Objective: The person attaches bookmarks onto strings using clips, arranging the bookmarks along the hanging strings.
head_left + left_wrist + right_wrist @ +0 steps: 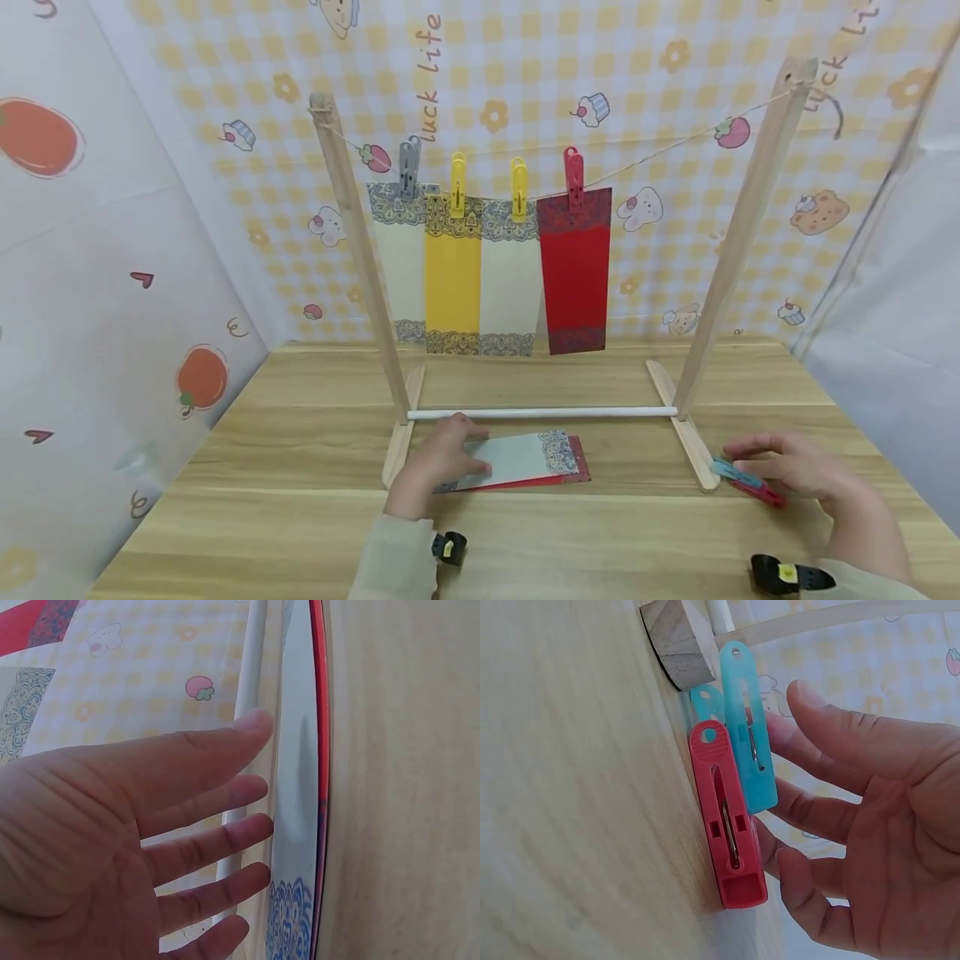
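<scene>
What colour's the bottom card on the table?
Bottom card: red, darker patterned end; best in head view.

White card, blue lace-patterned ends, lying flat, slightly askew over red card, lower centre of head view. Blue clothespin just beside red clothespin, lower right.

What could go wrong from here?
The right hand might catch the red plastic clothespin along with the light-blue plastic clothespin, since they sit close together. The left hand could lift both the pale, blue-patterned paper strip and the red paper strip, since they overlap.
</scene>
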The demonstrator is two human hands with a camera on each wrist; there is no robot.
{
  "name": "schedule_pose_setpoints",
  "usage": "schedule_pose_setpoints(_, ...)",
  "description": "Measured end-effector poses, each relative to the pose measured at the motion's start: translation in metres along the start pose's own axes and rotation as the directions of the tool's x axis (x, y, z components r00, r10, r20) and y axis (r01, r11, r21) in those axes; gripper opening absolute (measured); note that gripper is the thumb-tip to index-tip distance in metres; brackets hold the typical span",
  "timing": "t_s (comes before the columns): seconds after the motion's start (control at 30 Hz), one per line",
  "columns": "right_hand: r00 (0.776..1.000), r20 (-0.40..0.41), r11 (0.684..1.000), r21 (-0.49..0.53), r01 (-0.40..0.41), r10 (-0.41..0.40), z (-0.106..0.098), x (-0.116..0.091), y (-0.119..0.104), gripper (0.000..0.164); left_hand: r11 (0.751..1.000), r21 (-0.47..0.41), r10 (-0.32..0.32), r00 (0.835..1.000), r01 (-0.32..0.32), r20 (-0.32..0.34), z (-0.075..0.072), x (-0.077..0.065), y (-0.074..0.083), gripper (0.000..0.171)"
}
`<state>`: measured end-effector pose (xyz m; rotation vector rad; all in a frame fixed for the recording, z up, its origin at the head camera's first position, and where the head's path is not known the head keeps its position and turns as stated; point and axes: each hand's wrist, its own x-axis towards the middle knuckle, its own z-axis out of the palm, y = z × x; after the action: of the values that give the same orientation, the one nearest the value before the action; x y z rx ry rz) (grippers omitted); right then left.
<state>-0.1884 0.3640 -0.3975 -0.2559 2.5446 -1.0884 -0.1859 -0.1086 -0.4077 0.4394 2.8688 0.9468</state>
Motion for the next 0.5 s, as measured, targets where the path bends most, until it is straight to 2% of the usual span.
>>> schedule_pose_setpoints(0.17,1.000,-0.006,0.992,-0.127,0.002,-0.003,0.0005,0.0037,-0.0014,0.037,0.999,0.028,-0.036,0.999,0.035,0.011,0.0011,-0.0002,-0.0002,0.054)
schedule_pose_setpoints(0.5,0.998,0.042,0.990,-0.129,0.055,-0.050,-0.0015,0.0044,0.0052,0.035,0.991,0.100,-0.093,0.994,0.088,0.051,0.0004,-0.0044,0.0039,0.069)
